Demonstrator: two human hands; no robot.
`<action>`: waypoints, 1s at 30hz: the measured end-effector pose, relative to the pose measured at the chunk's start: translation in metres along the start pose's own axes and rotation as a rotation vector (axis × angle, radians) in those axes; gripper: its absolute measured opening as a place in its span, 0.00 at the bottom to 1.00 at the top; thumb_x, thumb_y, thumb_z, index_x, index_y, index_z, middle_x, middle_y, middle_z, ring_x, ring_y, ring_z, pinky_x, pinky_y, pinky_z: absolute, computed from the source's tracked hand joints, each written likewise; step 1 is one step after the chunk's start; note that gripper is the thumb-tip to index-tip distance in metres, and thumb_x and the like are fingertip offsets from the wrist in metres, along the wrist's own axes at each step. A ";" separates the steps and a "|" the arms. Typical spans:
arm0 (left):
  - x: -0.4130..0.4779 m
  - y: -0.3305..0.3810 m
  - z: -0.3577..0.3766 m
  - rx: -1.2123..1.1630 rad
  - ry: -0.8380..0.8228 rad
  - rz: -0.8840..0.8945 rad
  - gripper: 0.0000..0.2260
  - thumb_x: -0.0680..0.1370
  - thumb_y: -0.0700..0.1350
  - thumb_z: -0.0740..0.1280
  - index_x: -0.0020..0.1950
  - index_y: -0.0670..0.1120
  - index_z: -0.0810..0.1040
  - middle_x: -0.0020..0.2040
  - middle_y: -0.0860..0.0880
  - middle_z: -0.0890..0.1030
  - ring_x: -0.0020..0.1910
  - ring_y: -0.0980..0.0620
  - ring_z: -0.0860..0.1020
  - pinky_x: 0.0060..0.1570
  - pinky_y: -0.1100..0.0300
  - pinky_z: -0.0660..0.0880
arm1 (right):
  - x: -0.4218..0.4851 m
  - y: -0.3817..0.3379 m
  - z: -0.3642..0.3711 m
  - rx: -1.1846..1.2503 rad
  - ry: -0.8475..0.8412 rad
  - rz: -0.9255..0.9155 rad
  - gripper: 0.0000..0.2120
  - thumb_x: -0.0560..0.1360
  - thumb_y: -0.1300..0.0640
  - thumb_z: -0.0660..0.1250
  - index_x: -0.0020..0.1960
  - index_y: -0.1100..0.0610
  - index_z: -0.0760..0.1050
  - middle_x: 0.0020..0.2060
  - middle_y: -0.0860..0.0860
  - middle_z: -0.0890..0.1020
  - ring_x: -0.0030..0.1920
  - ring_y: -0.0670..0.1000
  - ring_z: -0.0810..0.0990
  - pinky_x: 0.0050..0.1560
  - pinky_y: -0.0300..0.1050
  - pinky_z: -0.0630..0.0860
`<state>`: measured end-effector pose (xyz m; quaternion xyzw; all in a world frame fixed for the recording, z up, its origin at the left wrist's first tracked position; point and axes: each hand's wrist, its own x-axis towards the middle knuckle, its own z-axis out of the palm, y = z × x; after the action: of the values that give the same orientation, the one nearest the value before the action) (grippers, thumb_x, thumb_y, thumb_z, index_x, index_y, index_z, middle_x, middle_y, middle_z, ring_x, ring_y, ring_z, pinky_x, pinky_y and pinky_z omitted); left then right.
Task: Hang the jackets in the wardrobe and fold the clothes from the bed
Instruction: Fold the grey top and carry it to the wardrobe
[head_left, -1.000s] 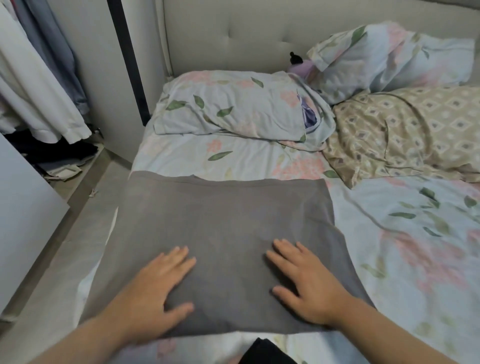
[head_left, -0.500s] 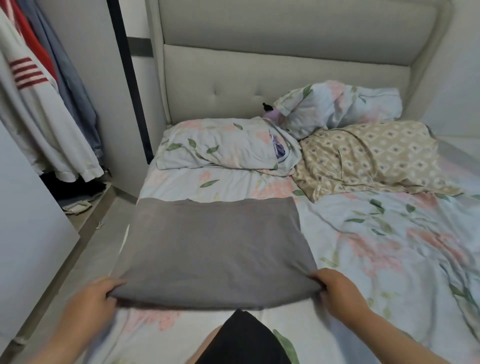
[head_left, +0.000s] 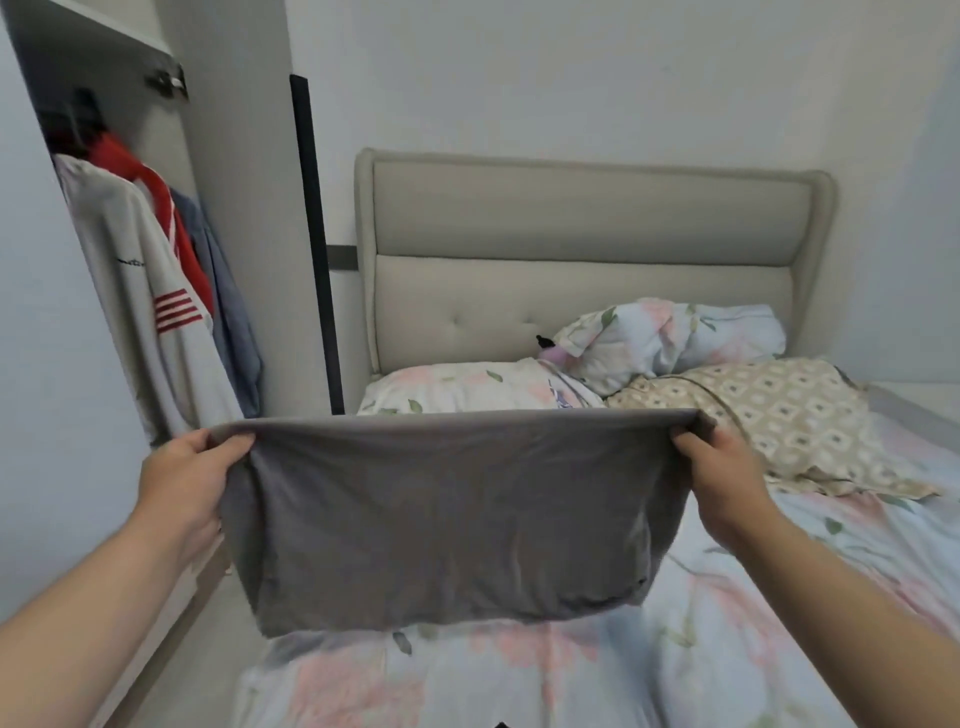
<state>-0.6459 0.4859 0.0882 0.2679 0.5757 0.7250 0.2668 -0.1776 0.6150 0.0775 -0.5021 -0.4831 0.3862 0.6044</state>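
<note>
A folded grey garment (head_left: 447, 519) hangs in the air above the bed (head_left: 727, 649), held by its top corners. My left hand (head_left: 189, 483) grips the upper left corner and my right hand (head_left: 722, 473) grips the upper right corner. A beige patterned garment (head_left: 769, 415) lies crumpled on the bed's right side near the pillows. At the left, the open wardrobe (head_left: 171, 124) holds hanging jackets: a white one with red stripes (head_left: 156, 312), a red one and a blue one.
Floral pillows (head_left: 467, 387) lie against the padded headboard (head_left: 587, 249). A white wardrobe door (head_left: 47, 364) stands at the far left. A narrow strip of floor runs between the wardrobe and the bed's left edge.
The grey garment lay flat on the bed with my palms on it; my hands took its near corners and lifted it up off the bed. My view tilted upward.
</note>
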 end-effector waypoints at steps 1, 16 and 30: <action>0.001 0.010 0.004 -0.011 -0.004 0.014 0.06 0.78 0.38 0.68 0.42 0.45 0.80 0.32 0.51 0.83 0.32 0.54 0.81 0.34 0.61 0.78 | 0.004 -0.008 0.001 0.015 -0.005 -0.011 0.05 0.78 0.63 0.64 0.48 0.59 0.79 0.39 0.52 0.82 0.42 0.51 0.78 0.43 0.48 0.74; 0.047 -0.095 0.012 0.360 0.066 -0.006 0.06 0.73 0.44 0.74 0.40 0.43 0.82 0.40 0.45 0.82 0.42 0.48 0.78 0.48 0.51 0.75 | 0.032 0.085 0.009 -0.355 0.056 0.129 0.17 0.73 0.57 0.72 0.34 0.66 0.70 0.28 0.56 0.70 0.33 0.52 0.68 0.36 0.48 0.63; 0.122 -0.233 0.084 0.136 0.155 -0.342 0.03 0.79 0.37 0.67 0.50 0.43 0.76 0.37 0.50 0.78 0.34 0.56 0.78 0.40 0.62 0.78 | 0.075 0.198 0.092 0.085 -0.056 0.665 0.16 0.83 0.59 0.54 0.70 0.53 0.66 0.55 0.53 0.76 0.54 0.54 0.76 0.60 0.52 0.77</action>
<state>-0.6558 0.6742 -0.1136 0.1272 0.6793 0.6469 0.3222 -0.2457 0.7472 -0.0988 -0.5958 -0.2926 0.5959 0.4521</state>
